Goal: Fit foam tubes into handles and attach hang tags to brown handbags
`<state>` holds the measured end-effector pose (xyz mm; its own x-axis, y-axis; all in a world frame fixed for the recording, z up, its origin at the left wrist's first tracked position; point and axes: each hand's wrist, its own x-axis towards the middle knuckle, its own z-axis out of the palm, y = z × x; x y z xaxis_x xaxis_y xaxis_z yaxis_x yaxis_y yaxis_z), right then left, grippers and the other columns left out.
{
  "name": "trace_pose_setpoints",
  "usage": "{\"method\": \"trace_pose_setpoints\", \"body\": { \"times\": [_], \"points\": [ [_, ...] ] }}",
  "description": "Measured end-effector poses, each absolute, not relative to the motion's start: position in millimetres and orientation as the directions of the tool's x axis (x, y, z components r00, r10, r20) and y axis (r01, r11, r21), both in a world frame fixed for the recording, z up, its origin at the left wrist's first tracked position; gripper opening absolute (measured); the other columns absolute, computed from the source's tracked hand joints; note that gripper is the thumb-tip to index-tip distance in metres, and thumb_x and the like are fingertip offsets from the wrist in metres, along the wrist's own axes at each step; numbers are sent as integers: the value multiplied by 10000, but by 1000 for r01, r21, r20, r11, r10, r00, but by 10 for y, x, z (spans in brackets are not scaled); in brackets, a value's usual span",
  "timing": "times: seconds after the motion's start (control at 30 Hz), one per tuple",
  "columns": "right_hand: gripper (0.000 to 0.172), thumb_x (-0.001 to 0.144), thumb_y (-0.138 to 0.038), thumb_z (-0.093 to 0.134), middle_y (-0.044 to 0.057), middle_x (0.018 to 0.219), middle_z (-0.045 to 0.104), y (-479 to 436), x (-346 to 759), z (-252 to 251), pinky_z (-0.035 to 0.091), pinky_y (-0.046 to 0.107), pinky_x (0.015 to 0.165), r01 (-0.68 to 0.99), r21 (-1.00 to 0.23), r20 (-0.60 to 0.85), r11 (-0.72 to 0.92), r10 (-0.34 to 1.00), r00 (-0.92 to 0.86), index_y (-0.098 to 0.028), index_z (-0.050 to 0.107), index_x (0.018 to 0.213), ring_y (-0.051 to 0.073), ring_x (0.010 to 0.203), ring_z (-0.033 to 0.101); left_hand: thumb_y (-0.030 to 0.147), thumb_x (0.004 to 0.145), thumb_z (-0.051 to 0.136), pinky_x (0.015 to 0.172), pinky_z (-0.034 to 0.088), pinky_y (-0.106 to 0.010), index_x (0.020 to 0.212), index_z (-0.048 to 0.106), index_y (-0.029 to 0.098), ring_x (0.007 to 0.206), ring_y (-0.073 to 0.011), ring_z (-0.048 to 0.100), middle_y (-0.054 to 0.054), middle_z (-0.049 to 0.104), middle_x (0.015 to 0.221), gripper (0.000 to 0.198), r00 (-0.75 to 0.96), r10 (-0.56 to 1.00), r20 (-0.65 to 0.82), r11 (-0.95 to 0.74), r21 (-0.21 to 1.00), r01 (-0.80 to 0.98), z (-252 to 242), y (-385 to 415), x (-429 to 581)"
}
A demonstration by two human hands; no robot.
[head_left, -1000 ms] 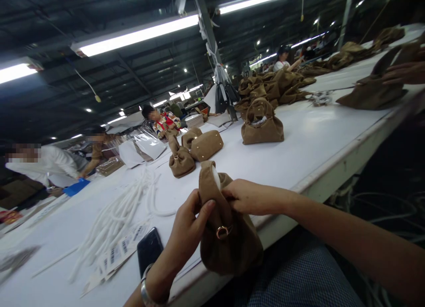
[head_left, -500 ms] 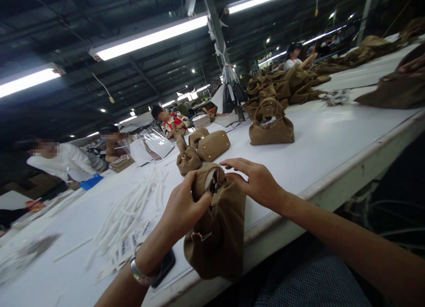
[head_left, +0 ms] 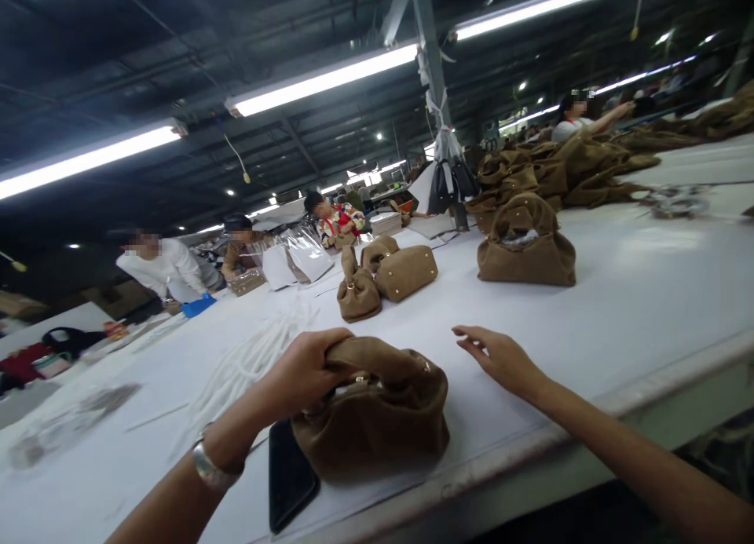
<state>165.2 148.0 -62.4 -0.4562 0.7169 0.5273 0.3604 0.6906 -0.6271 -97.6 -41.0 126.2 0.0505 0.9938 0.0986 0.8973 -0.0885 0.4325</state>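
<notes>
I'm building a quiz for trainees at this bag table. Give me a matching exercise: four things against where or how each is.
Things: 1 left hand; 2 right hand; 3 phone; 4 white cords.
States: A lies flat by the table edge, beside the brown bag; B open, holding nothing; C clasps the brown bag's top; D heaped beyond the left hand.
Pairs: 1-C; 2-B; 3-A; 4-D.

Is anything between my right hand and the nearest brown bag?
Nothing visible: only white table surface lies between the right hand and the brown bag. The left hand grips the bag's top at the other side.
</notes>
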Motion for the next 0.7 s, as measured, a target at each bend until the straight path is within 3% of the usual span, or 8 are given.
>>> {"method": "trace_pose_setpoints", "body": {
  "times": [0.13,0.27,0.4,0.47,0.57,0.7],
  "points": [
    [282,918,-351,505,79,1061,745,1574,1749,-934,544,418,916,392,-596,474,701,701,-533,-224,735,1021,253,988,691,303,752,670,511,329,-199,812,671,160,605,-102,478,43,555,662,155,27,987,-160,81,629,773,1444,-461,-878],
    [290,925,-325,489,91,1127,724,1566,1730,-1022,516,436,967,414,-598,452,687,715,-533,-226,750,1005,266,1054,665,337,716,708,479,301,-188,777,685,143,538,-83,432,42,519,583,205,-50,989,-142,141,761,633,1462,-64,-870],
    [308,938,-304,460,75,1137,716,1558,1723,-1021,526,408,952,411,-629,430,661,735,-524,-249,748,1036,253,1045,667,309,683,747,438,324,-207,802,730,109,469,-84,419,22,529,544,233,-164,986,37,68,807,587,1634,764,-998],
    [316,938,-292,453,69,1141,715,1561,1738,-1026,527,401,957,409,-641,424,649,744,-516,-250,749,1039,246,1038,672,264,762,706,479,392,-222,840,716,88,494,-87,457,6,555,589,193,-241,955,173,5,802,597,1903,1224,-1073],
    [320,941,-292,453,69,1141,718,1554,1762,-1026,505,410,1000,414,-646,426,641,753,-501,-238,752,1039,247,1062,665,298,945,554,648,514,-274,1036,646,101,696,-120,594,-30,625,836,236,-353,839,415,-126,777,616,2394,1793,-1155],
    [315,953,-304,454,63,1111,728,1523,1773,-986,509,393,993,423,-649,424,633,762,-489,-240,753,1028,240,1056,668,328,949,586,821,565,-379,1192,585,134,973,-208,636,-71,620,1159,311,-330,774,541,-265,750,607,2623,2152,-1147]
  ]
}}
